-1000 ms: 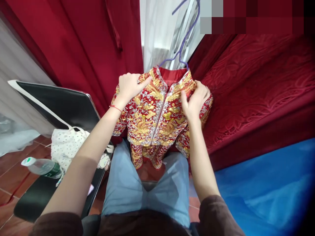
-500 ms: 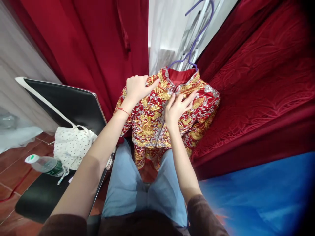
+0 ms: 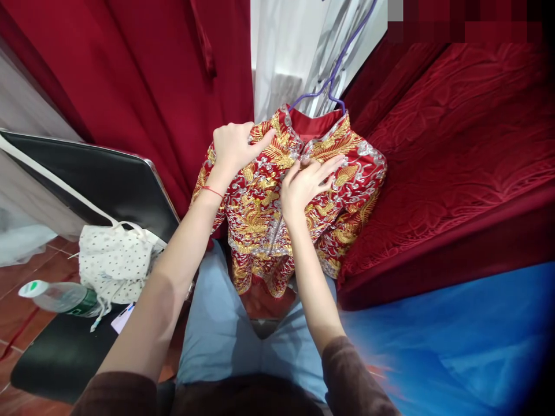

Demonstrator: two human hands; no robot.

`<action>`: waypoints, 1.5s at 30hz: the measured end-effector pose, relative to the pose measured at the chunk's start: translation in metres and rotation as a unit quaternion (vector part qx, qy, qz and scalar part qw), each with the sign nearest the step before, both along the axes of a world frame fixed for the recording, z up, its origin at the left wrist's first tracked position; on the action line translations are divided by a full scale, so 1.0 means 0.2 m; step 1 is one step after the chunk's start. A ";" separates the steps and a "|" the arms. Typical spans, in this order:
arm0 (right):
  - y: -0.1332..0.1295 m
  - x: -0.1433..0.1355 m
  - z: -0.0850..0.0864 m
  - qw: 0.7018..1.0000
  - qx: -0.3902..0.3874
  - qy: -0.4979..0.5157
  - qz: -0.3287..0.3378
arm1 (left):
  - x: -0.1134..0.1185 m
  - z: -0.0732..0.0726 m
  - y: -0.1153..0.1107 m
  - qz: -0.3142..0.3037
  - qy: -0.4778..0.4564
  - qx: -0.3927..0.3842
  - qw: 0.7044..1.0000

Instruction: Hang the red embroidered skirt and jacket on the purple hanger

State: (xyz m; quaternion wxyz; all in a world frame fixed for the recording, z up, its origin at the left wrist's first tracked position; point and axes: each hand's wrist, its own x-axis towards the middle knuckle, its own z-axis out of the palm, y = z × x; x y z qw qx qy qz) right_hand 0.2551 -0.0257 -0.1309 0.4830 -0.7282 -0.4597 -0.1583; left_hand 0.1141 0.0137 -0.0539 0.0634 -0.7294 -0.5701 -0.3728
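Observation:
A red jacket [image 3: 260, 214] with gold and silver embroidery hangs in front of me on a purple hanger [image 3: 333, 78]. My left hand [image 3: 236, 144] is on the shoulder at the left, fingers bent over its top and thumb lying along the front; the fingertips are hidden behind the cloth. Below the stand-up collar, my right hand [image 3: 306, 185] rests on the chest with its fingers stretched out and apart. Its thumb side is close to the top of the front closure. A matching embroidered hem shows under the jacket, between my knees.
At the left, a black chair [image 3: 56, 358] bears a dotted white drawstring bag [image 3: 115, 260], a plastic bottle [image 3: 65, 297] and a pale card-like item [image 3: 122, 319]. Dark red curtains [image 3: 143, 63] hang behind. Red patterned cloth [image 3: 455, 162] and blue fabric [image 3: 468, 341] are at the right.
My view has shifted slightly, so the chair and jacket appear farther left. Both hands stay on the jacket in nearly the same places. More of the pale item on the chair shows.

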 end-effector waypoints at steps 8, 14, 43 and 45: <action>0.05 -0.02 0.00 0.994 0.033 0.098 0.039 | 0.01 -0.02 0.02 -0.019 -0.029 0.031 0.999; 0.09 -0.07 0.02 0.986 0.075 0.139 0.046 | 0.01 -0.03 0.00 -0.011 -0.024 0.040 0.999; -0.20 -0.02 0.08 0.866 0.034 0.438 0.237 | 0.00 -0.07 -0.06 -0.021 -0.039 0.081 0.996; -0.16 0.04 0.10 0.785 0.029 0.534 0.313 | 0.00 -0.07 -0.06 -0.015 -0.039 0.077 0.996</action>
